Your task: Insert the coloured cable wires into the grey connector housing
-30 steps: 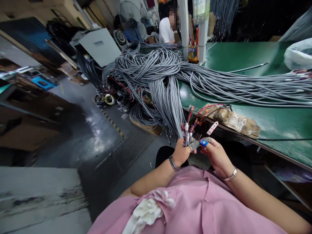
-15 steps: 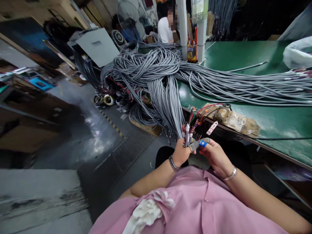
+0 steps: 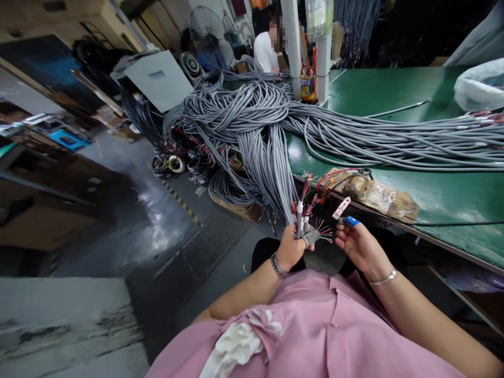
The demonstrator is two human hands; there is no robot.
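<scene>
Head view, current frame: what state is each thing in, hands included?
Left hand: closed around cable ends.
Cable ends: held, thin colored wires exposed.
Fanned wires: spread out beyond the left hand.
Right hand: curled, apart from the fanned wires; grip unclear.
Gray cable bundle: heaped on the table, partly hanging over its edge.
Wooden block: lying at the table edge, partly wrapped in clear film.
Fan: running or stopped, cannot tell.

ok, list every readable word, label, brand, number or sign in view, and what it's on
None legible.
Red-and-yellow packet between the white posts: bold lettering, too blurred to read.
Pale tag near the right hand: reddish marks, too small to read.
Pale patches on the cartons: maybe labels, nothing readable.
</scene>
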